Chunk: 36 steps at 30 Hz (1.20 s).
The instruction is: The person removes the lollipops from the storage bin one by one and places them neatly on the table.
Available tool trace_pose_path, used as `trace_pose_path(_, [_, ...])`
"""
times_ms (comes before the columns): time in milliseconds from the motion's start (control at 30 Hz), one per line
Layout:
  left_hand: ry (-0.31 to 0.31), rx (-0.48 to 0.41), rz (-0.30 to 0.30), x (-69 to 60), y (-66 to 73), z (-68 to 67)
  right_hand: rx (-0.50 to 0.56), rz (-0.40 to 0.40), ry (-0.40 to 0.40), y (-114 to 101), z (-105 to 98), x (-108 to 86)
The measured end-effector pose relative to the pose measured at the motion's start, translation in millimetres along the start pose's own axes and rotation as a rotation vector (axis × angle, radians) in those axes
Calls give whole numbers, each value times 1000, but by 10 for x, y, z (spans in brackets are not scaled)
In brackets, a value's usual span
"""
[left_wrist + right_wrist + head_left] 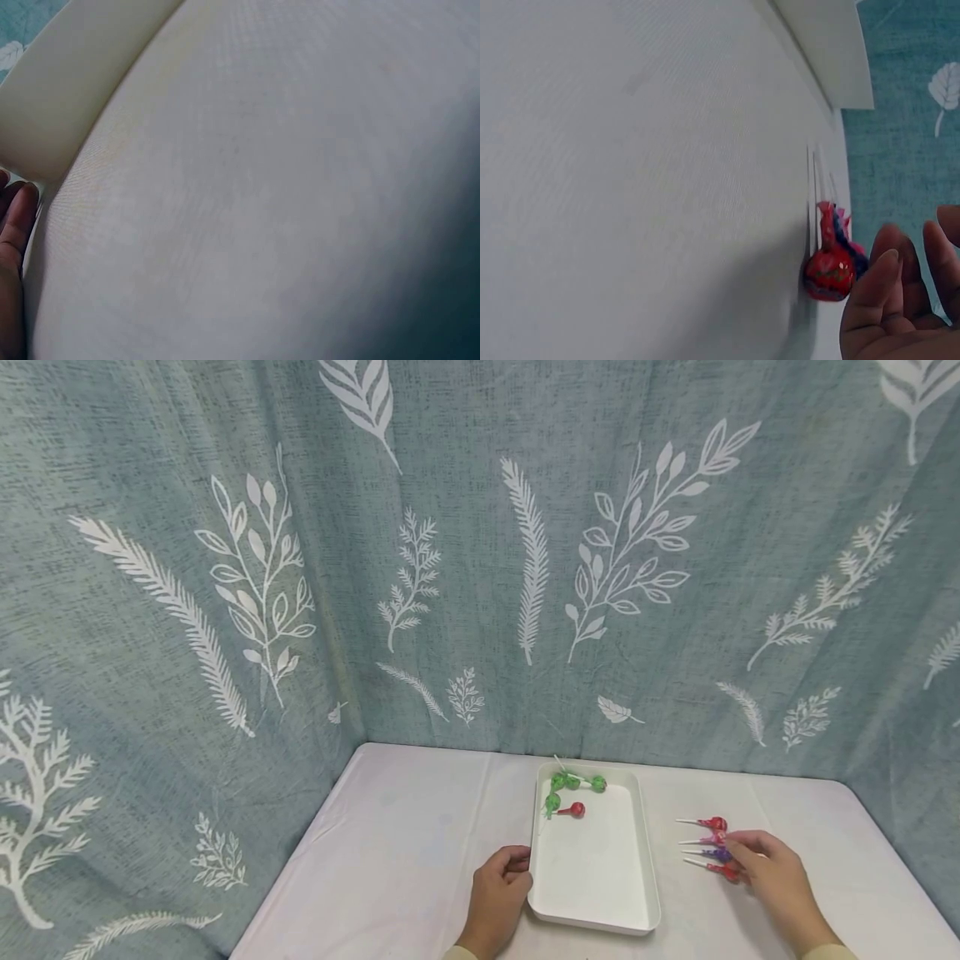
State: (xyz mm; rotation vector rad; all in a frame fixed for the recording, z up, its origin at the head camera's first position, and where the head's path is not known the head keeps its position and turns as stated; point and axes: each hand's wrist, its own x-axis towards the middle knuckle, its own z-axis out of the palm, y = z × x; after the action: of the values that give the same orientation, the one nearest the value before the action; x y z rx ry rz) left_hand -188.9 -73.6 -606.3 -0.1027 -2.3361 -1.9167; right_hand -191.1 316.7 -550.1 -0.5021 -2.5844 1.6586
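A shallow white tray [592, 877] sits on the white-covered table [420, 827], its far end towards a blue-green curtain [465, 568] printed with white leaves and sprigs. The left hand [498, 893] is at the tray's left side, near its lower end, with bent fingers and thumb against the outer wall; whether they pinch the rim or only rest on it, I cannot tell. Inside the tray, gathered in its far left part, are several green-wrapped lollipops [552, 802], with a red-wrapped lollipop [576, 810] just nearer than they are; the rest of the tray's floor is bare. To the right of the tray, apart from it, four more lollipops lie in a row on the table with their white sticks pointing towards it: from the far end, a red one [717, 823], a pink one [717, 837], a purple one [718, 854] and another red one [729, 873]. The right hand [776, 872] is over the candy ends of this row, on the side away from the tray, its fingers loosely bent and spread apart with nothing visible pinched between them; the fingertips are at the pink and purple lollipops, though contact is unclear. Pale sleeves [828, 952] show at both wrists.
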Motion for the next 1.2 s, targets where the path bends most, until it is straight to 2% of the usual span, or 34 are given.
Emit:
trace_pose_path(233, [4,7,-11,-12,15,-9,17,-39,4,-99,125,12])
trace_pose_path(367, [3,19,-9,-13,23,-10,82,-55,-2,-143,222,24])
trace_pose_path(700, [5,16,-7,-16,52,-10,-18,-120,-59,-377,460,23])
trace_pose_path(967, [5,29,-16,9,12,4,-26,-144,-80,-477,676,27])
trace_pose_path(1200, [16,54,-18,17,-2,-3,23,-155,-104,-621,814,47])
